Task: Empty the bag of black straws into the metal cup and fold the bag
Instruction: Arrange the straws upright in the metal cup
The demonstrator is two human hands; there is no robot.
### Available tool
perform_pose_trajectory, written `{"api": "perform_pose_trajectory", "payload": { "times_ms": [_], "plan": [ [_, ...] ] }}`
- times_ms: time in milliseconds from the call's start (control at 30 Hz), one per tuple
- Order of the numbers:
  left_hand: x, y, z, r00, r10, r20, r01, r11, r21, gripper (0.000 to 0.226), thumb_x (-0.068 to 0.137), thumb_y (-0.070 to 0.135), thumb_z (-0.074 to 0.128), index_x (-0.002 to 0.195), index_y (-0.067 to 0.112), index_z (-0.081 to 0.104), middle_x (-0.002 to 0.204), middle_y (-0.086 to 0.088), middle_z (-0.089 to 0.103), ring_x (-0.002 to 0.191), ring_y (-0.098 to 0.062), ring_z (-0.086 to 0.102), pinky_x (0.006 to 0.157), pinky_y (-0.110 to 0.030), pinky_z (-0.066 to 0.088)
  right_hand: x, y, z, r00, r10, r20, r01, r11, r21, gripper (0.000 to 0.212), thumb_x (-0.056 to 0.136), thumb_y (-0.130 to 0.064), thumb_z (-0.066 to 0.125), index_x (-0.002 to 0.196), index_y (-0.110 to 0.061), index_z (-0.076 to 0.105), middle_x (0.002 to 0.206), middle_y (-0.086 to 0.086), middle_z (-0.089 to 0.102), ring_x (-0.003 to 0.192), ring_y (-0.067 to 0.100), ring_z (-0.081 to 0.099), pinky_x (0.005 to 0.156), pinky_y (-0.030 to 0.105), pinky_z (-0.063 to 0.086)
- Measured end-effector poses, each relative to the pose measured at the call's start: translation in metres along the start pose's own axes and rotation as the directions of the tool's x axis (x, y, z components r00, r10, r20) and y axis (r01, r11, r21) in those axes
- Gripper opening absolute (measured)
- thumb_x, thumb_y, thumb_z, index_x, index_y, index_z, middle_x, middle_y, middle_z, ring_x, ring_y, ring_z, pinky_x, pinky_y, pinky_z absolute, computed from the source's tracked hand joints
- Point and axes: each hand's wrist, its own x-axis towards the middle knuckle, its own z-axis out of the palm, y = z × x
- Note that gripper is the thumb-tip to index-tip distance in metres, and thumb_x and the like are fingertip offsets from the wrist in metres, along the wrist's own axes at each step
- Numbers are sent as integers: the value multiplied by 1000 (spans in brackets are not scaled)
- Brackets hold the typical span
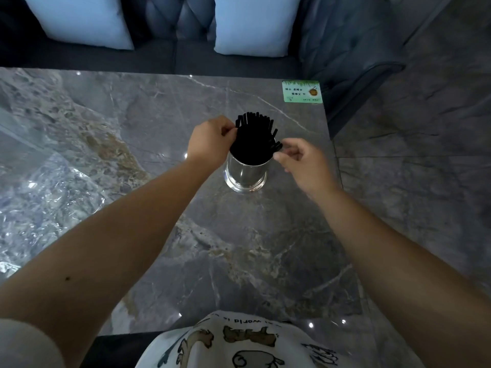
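I seem to be in a café or restaurant booth. My polished grey marble-patterned surface (132,123) faces a dark tufted upholstered bench seat (170,19) with pale blue cushions (255,25). A small green printed table sticker (302,91) sits at its far corner, and grey stone-look floor tiles (414,155) run alongside.

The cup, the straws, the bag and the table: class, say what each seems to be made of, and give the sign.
Cup: polished metal, mirror reflections on its wall.
Straws: probably plastic; matte black, thin uniform tubes.
Bag: clear plastic film, crinkled, with bright glints.
Table: glossy grey stone or a stone-look slab; veins and light spots.
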Motion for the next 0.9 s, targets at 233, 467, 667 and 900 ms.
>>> {"api": "perform_pose_trajectory", "payload": {
  "times_ms": [233,467,667,900],
  "plan": [
    [4,3,2,1000,-15,-6,15,1000,-12,11,93,24,59,96,18,68,87,-1,70,77,-15,65,64,-24,51,31,-22,11,998,-53,-37,54,998,40,28,86,-15,69,113,-15,64,79,-8,63,60,0,61,63,23,53],
    [-5,-6,-1,999,-35,42,39,995,-94,21,93,15,50,98,23,69,84,4,69,76,-14,63,64,-24,49,42,-19,11,997,-24,-73,29,997,66,19,82,-17,73,94,-24,60,86,-5,63,73,10,62,71,28,54],
    [-17,-17,1,996,-50,70,62,981,-182,27,94,18,46,102,38,63,75,16,62,61,5,59,47,-12,40,36,-8,13,996,-8,-85,14,997,81,13,82,-23,73,78,-31,63,79,-7,67,73,9,63,74,34,57],
    [-23,-19,7,995,-67,67,81,971,-226,23,91,23,52,105,35,65,85,7,68,79,-12,68,67,-25,52,34,-10,13,999,16,-37,-11,990,138,13,85,-17,70,81,-26,62,81,-4,66,69,8,63,63,23,53]
  ]
}}
